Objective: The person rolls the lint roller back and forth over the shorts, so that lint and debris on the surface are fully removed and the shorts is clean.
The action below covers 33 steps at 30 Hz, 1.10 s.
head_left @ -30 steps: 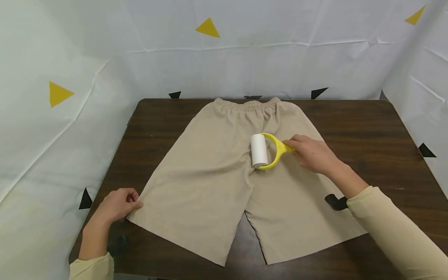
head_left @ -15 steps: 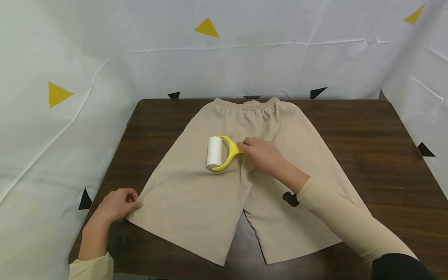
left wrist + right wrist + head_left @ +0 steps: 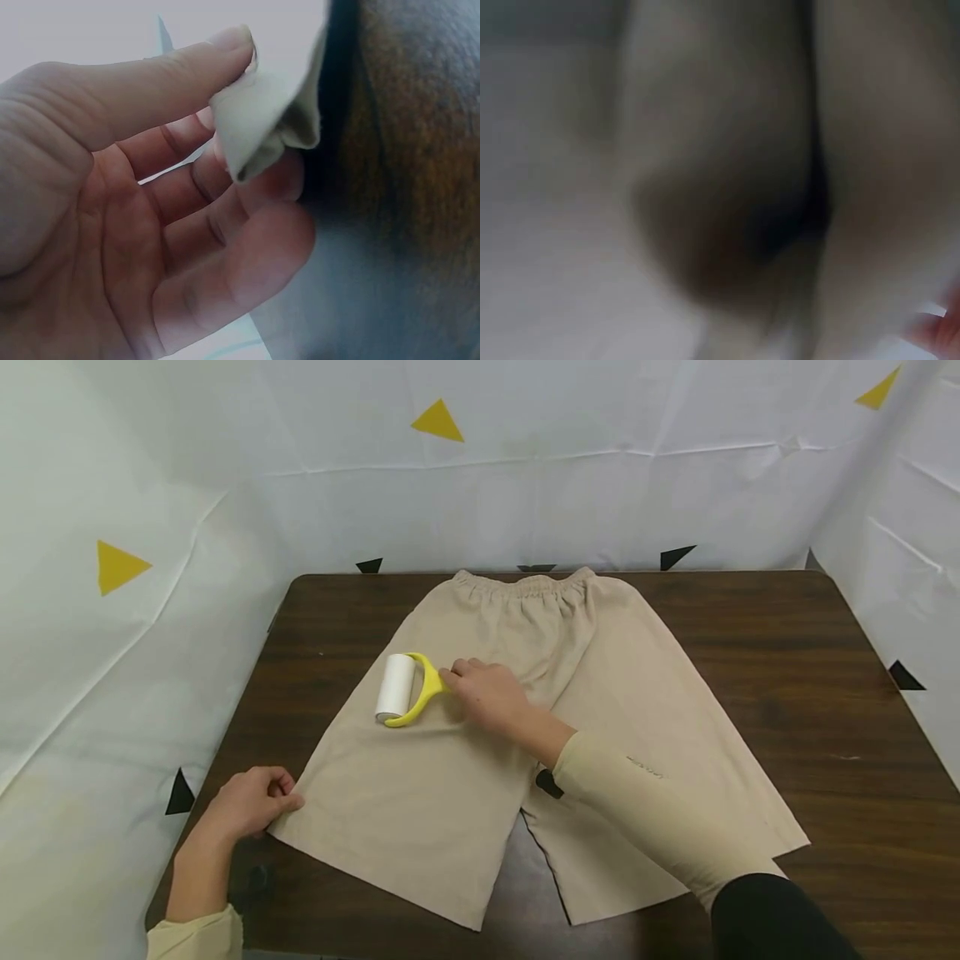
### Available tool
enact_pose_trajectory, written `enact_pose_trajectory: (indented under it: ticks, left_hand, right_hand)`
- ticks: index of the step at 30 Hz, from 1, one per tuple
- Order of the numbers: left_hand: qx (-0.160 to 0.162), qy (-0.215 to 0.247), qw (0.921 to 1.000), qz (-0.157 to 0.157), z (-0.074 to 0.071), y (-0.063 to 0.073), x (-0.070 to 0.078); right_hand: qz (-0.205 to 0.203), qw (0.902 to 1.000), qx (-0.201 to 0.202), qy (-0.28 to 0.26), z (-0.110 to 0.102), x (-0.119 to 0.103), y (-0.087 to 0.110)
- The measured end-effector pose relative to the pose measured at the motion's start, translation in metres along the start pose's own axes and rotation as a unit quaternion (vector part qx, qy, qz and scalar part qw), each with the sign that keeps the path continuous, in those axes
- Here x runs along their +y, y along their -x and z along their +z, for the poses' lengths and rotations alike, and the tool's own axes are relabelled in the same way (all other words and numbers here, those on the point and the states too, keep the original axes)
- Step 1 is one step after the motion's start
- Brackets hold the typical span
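Beige shorts [image 3: 420,810] with a gathered elastic waistband lie spread out, legs toward the person. My right hand [image 3: 491,695] grips the yellow handle of a lint roller [image 3: 395,687], whose white cylinder rests on the left side of the shorts in the head view. My left hand [image 3: 251,802] pinches the outer hem corner of the left leg; in the left wrist view the thumb [image 3: 187,71] presses the folded cloth [image 3: 259,124] against the fingers. Motion blurs the right wrist view, where only a bit of hand [image 3: 934,330] shows at the lower right.
The shorts lie on a dark wood-grain table [image 3: 810,693] with rounded back corners. White sheeting [image 3: 480,510] with yellow and black triangles stands behind and at both sides. My right forearm, in a beige sleeve [image 3: 637,802], crosses over the right leg of the shorts.
My right hand has moved left with the lint roller, from the middle of the shorts to near their left edge. The left hand has stayed on the hem corner.
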<state>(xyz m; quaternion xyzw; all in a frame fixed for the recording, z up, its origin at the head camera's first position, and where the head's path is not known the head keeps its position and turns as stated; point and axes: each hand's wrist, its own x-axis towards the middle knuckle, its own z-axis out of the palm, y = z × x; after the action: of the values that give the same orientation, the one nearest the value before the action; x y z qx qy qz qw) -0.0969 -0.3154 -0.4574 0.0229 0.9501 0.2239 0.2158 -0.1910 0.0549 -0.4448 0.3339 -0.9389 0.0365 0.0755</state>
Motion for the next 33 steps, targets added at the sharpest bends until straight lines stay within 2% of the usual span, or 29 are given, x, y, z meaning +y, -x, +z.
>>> enact_pose_trajectory:
  ticks: [7,13,19,23,26,33]
  left_hand:
    - [-0.005,0.008,0.9999,-0.007,0.002,0.002,0.000]
    - [-0.004,0.008,0.9999,-0.008,0.001,0.001,0.000]
    - [-0.002,0.007,0.9999,-0.007,0.000,0.002,0.000]
    - [-0.004,0.009,0.9999,-0.006,0.000,0.001,0.000]
    - [-0.004,0.009,0.9999,-0.002,-0.001,0.000,0.000]
    - [-0.006,0.010,0.9999,-0.005,-0.004,-0.001,0.000]
  right_hand:
    - [0.002,0.9995,-0.033,-0.004,0.004,-0.008,-0.008]
    - [0.007,0.9991,-0.037,-0.019,-0.004,0.005,0.005]
    - [0.013,0.9976,-0.055,-0.040,-0.020,0.027,0.031]
    - [0.019,0.9964,-0.074,-0.036,-0.032,0.047,0.053]
    - [0.026,0.9963,-0.075,-0.034,-0.041,0.063,0.072]
    - [0.066,0.9922,-0.067,-0.081,-0.055,0.098,0.118]
